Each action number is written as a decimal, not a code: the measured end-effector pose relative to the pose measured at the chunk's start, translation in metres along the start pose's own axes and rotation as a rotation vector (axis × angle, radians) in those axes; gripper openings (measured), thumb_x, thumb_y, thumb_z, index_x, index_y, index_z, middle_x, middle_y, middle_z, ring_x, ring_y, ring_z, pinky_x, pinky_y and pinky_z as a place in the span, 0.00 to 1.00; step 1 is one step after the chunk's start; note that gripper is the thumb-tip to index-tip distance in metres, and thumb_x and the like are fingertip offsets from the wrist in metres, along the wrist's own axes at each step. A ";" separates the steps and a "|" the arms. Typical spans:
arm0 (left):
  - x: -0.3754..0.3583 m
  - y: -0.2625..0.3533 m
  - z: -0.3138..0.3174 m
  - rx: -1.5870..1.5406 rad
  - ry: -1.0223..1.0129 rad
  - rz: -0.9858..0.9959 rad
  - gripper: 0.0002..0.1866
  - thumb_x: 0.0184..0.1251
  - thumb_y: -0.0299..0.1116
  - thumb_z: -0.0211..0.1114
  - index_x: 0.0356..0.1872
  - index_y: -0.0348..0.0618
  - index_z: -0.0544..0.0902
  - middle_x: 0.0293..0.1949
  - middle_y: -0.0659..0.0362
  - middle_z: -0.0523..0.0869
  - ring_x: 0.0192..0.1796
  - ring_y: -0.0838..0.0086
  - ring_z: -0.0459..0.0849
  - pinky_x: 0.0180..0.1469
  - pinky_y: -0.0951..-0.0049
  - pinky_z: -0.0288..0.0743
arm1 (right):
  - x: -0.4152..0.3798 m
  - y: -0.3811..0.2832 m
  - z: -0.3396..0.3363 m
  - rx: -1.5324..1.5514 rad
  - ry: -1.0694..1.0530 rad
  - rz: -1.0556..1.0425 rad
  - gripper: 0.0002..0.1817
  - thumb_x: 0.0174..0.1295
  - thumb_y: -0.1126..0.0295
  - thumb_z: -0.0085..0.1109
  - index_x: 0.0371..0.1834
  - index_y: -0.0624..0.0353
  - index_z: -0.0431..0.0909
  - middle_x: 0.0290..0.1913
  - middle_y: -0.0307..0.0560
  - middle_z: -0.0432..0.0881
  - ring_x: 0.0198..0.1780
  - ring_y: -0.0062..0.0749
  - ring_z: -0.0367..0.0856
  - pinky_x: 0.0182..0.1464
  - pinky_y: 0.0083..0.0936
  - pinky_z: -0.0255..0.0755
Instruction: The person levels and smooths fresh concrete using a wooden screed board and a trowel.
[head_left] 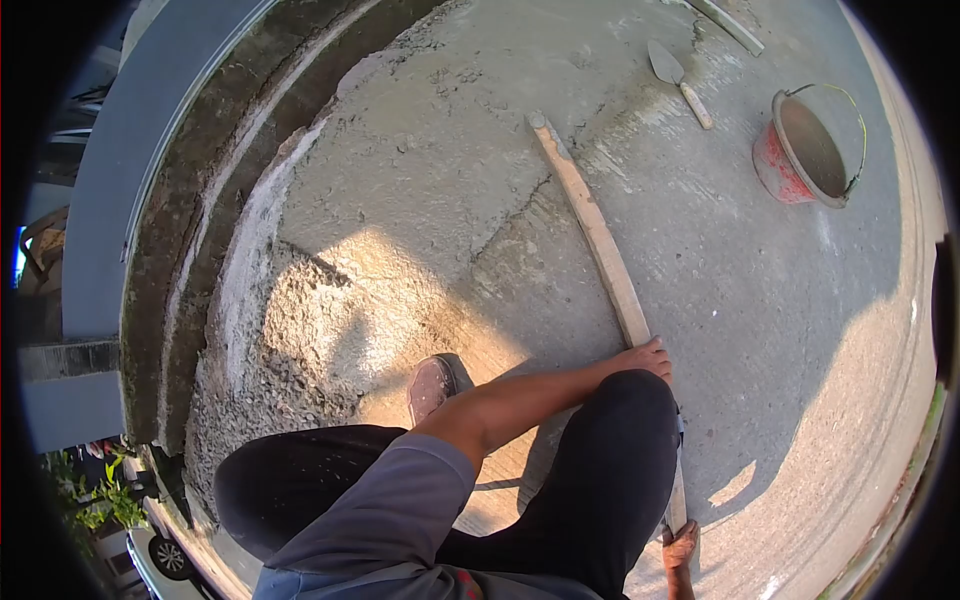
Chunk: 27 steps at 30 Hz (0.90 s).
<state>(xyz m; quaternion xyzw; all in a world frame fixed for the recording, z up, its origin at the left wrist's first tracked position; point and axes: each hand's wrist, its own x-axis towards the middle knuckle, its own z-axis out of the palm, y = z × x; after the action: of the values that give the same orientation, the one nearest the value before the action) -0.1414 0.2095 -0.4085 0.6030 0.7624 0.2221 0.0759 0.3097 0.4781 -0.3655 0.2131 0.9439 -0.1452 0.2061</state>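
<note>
A long wooden board (592, 222) runs from the wet concrete (400, 180) back past my right knee. My left hand (648, 360) reaches across and is closed around the board beside that knee. Lower down, my right hand (681, 546) grips the near end of the same board. My knee hides part of the board between the two hands. The far tip rests on the grey concrete, where a rough edge separates fresh mix from the harder surface.
A pointing trowel (679, 82) lies on the concrete at the upper right. Near it stands a tilted red bucket (783, 165) with a wire handle. Another wooden strip (730, 25) is at the top. A concrete curb (185, 250) curves along the left. My shoe (432, 388) is beside the wet mix.
</note>
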 end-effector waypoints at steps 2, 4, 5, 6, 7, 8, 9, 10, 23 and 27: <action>0.000 -0.034 -0.032 0.051 -0.023 -0.055 0.18 0.60 0.44 0.70 0.44 0.43 0.80 0.45 0.55 0.81 0.57 0.62 0.77 0.76 0.47 0.57 | 0.037 -0.033 -0.005 0.040 0.052 -0.090 0.30 0.63 0.46 0.63 0.42 0.65 0.64 0.41 0.65 0.71 0.47 0.67 0.73 0.51 0.56 0.69; -0.013 -0.075 -0.072 0.094 -0.061 -0.131 0.32 0.45 0.52 0.80 0.47 0.42 0.80 0.48 0.56 0.81 0.60 0.61 0.76 0.77 0.50 0.55 | 0.078 -0.061 -0.002 0.131 0.049 -0.134 0.30 0.64 0.46 0.62 0.42 0.64 0.64 0.41 0.64 0.71 0.47 0.68 0.74 0.50 0.56 0.70; -0.020 -0.095 -0.087 0.090 -0.066 -0.178 0.39 0.37 0.55 0.83 0.49 0.42 0.80 0.49 0.57 0.80 0.61 0.61 0.75 0.78 0.51 0.55 | 0.099 -0.067 0.007 0.196 0.023 -0.133 0.29 0.65 0.46 0.62 0.42 0.63 0.65 0.40 0.63 0.72 0.48 0.68 0.74 0.50 0.56 0.70; -0.028 -0.115 -0.098 0.121 -0.113 -0.224 0.40 0.37 0.56 0.83 0.51 0.42 0.80 0.50 0.56 0.80 0.62 0.60 0.74 0.78 0.51 0.54 | 0.118 -0.081 0.009 0.218 0.025 -0.148 0.28 0.65 0.46 0.62 0.42 0.63 0.65 0.41 0.63 0.72 0.48 0.67 0.74 0.50 0.55 0.70; -0.037 -0.135 -0.110 0.156 -0.162 -0.270 0.42 0.38 0.57 0.82 0.53 0.41 0.79 0.51 0.56 0.80 0.64 0.60 0.73 0.79 0.51 0.53 | 0.133 -0.095 0.010 0.210 0.038 -0.170 0.28 0.65 0.47 0.62 0.42 0.63 0.65 0.41 0.63 0.72 0.48 0.67 0.74 0.50 0.55 0.70; -0.048 -0.152 -0.122 0.178 -0.159 -0.287 0.43 0.39 0.58 0.82 0.54 0.42 0.79 0.52 0.56 0.79 0.65 0.60 0.73 0.79 0.51 0.52 | 0.146 -0.113 0.007 0.189 0.044 -0.191 0.27 0.65 0.47 0.62 0.42 0.63 0.66 0.41 0.63 0.72 0.49 0.66 0.74 0.51 0.55 0.70; -0.061 -0.168 -0.134 0.199 -0.158 -0.308 0.43 0.39 0.59 0.82 0.55 0.42 0.78 0.53 0.55 0.79 0.66 0.59 0.72 0.79 0.52 0.52 | 0.159 -0.134 0.003 0.174 0.049 -0.211 0.27 0.65 0.48 0.62 0.42 0.63 0.66 0.42 0.63 0.73 0.49 0.66 0.75 0.51 0.54 0.70; -0.073 -0.181 -0.143 0.224 -0.169 -0.334 0.44 0.39 0.59 0.82 0.55 0.41 0.78 0.53 0.55 0.79 0.66 0.59 0.72 0.79 0.52 0.52 | 0.168 -0.152 -0.003 0.147 0.048 -0.231 0.26 0.65 0.48 0.62 0.43 0.63 0.66 0.42 0.63 0.73 0.49 0.66 0.75 0.51 0.54 0.70; -0.169 -0.217 -0.187 0.268 -0.197 -0.538 0.47 0.40 0.66 0.79 0.56 0.42 0.76 0.54 0.54 0.77 0.68 0.57 0.70 0.80 0.52 0.51 | 0.211 -0.310 -0.053 -0.036 -0.062 -0.375 0.21 0.65 0.55 0.63 0.45 0.61 0.70 0.47 0.61 0.77 0.53 0.61 0.77 0.56 0.49 0.71; -0.219 -0.241 -0.214 0.277 -0.245 -0.666 0.48 0.40 0.68 0.78 0.56 0.41 0.75 0.54 0.53 0.77 0.68 0.56 0.70 0.81 0.51 0.49 | 0.225 -0.359 -0.057 -0.039 -0.097 -0.387 0.19 0.65 0.57 0.63 0.45 0.61 0.72 0.49 0.60 0.78 0.54 0.59 0.77 0.57 0.48 0.72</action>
<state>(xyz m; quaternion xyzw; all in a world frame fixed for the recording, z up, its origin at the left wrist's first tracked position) -0.3795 -0.0942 -0.3547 0.3487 0.9248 0.0066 0.1521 -0.0604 0.2650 -0.3505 0.0164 0.9588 -0.1741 0.2237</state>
